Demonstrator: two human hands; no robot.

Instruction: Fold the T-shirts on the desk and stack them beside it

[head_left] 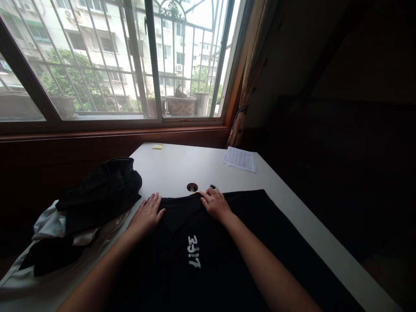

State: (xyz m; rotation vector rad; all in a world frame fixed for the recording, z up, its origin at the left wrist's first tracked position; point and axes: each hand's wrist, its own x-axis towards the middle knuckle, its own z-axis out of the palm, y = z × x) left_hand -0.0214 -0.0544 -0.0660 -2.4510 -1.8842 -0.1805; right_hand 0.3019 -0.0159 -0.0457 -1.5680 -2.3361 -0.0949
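One heap of crumpled clothing is seen at the left of the surface, black cloth on top and some white cloth beneath; how many pieces it holds cannot be told. Next, the left hand is laid nearly flat at the left end of the far edge of one black garment, its fingers close together, only the thumb set apart, nothing visibly gripped. Farther off, one small yellow pad of sticky notes is left. The garment is spread over the near middle and right, with one triangular flap and one white word, "Life". Just beyond its edge, two round fittings are counted: one dark cable hole and one pale-rimmed disc, partly hidden. The right hand is rested at that edge with fingers bent; whether cloth is pinched cannot be told. The step in hand is judged to be the straightening of this edge; even pressure from both hands seems called for next. At far right, at least two sheets of paper are overlapped.
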